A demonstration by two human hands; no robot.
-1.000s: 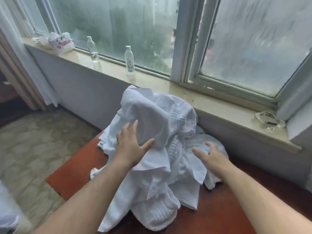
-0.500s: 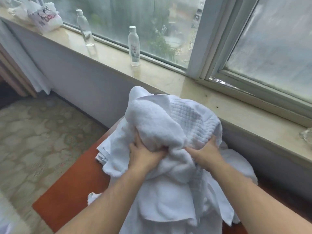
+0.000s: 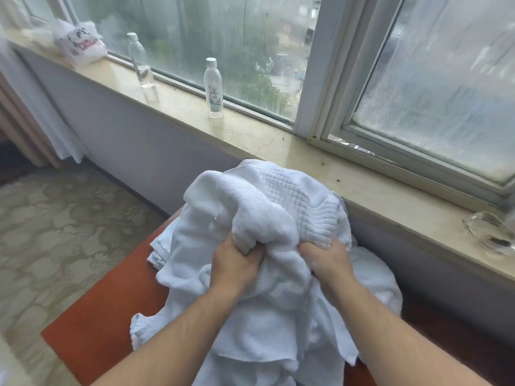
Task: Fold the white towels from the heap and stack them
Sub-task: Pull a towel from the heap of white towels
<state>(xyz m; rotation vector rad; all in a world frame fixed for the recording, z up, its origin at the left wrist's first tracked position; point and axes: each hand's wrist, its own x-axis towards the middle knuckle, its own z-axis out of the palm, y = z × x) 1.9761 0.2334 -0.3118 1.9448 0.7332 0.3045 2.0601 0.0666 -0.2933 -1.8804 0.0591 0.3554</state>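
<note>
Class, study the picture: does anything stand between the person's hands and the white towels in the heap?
Nothing visible does. The left hand and the right hand both grip bunched white cloth at the top of the heap, with fingers curled into it.

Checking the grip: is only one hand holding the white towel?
No: the left hand and the right hand both grip bunched folds of the white towel.
</note>
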